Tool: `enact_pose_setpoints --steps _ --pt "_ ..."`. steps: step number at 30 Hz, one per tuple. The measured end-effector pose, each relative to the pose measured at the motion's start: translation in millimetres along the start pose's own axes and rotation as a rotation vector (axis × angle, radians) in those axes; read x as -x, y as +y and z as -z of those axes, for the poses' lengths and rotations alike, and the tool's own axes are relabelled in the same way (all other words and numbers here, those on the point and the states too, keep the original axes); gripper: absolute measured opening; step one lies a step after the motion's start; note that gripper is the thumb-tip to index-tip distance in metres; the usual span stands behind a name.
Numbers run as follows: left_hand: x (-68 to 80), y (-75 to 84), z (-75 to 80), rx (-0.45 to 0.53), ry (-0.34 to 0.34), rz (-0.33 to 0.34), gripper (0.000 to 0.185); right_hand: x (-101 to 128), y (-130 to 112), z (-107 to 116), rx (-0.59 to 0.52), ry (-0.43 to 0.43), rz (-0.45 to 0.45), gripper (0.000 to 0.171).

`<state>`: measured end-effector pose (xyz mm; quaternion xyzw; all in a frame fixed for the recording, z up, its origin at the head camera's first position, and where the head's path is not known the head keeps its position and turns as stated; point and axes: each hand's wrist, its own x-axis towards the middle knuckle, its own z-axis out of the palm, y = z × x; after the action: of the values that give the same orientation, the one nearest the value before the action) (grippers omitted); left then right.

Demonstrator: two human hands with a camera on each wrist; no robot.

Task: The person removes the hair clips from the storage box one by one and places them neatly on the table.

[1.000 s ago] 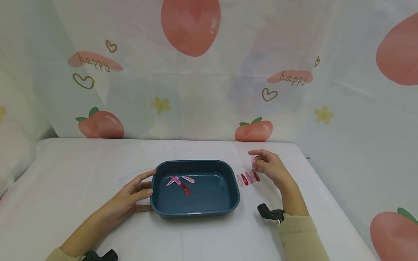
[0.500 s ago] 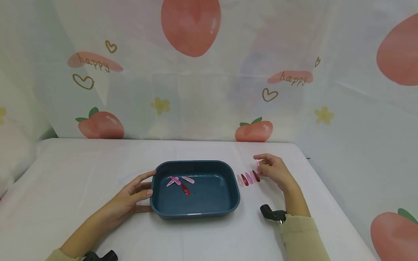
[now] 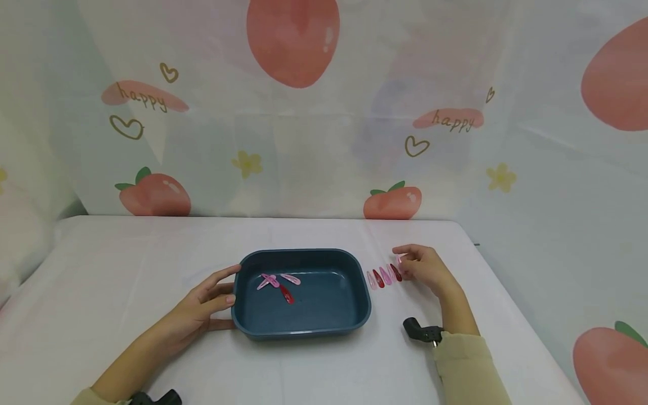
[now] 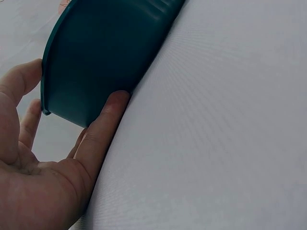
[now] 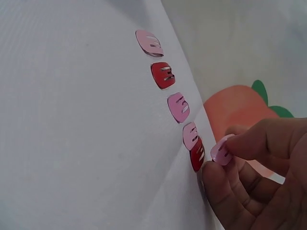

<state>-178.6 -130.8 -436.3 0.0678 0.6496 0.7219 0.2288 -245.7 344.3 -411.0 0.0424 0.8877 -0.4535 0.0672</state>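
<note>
White cloth over the table [image 3: 126, 292], smooth dark teal plastic tray [image 3: 304, 323] with rounded corners, left hand [image 3: 202, 306] flat-fingered against its left wall. Right hand [image 3: 427, 270] pinches a glossy pink snap clip [image 5: 220, 151] beside the clip row [image 3: 385, 277] (could easily slip and scatter them).

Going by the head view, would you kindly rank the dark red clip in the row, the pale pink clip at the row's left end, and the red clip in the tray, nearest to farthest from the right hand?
1. Dark red clip, right end of the row, beside the right hand.
2. Pale pink clip, left end, by the tray.
3. Red clip in the tray, left of the row.
</note>
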Motion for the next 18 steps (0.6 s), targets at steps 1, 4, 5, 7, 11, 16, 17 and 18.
enact_pose_setpoints --steps 1,4,5,7,11,16,17,18 --pt "0.1 -0.2 0.1 0.001 -0.001 0.001 0.055 -0.1 0.3 -0.4 0.009 -0.001 -0.008 0.034" --pt "-0.1 -0.8 0.3 -0.005 -0.001 0.001 0.056 0.3 0.6 -1.4 0.037 0.008 -0.035 0.032" --pt "-0.2 -0.9 0.3 -0.009 0.001 0.001 0.056 0.4 0.8 -1.2 0.057 0.005 -0.032 0.032" --pt "-0.3 -1.1 0.4 -0.010 0.001 0.000 0.055 0.9 0.9 -1.1 0.075 0.011 -0.041 0.032" --pt "-0.2 -1.0 0.8 -0.009 -0.006 -0.004 0.056 1.8 -0.1 -0.9 0.102 0.014 -0.044 0.032" --pt "0.0 -0.4 1.0 -0.009 -0.010 -0.004 0.056 2.4 -2.0 -1.6 0.135 0.016 -0.057 0.033" --pt "0.0 -0.3 1.1 -0.008 -0.008 -0.003 0.056 2.1 -2.0 -1.6 0.146 0.020 -0.061 0.033" --pt "0.0 -0.3 1.1 -0.008 -0.008 -0.004 0.056 2.4 -2.7 -1.3 0.157 0.021 -0.060 0.034"
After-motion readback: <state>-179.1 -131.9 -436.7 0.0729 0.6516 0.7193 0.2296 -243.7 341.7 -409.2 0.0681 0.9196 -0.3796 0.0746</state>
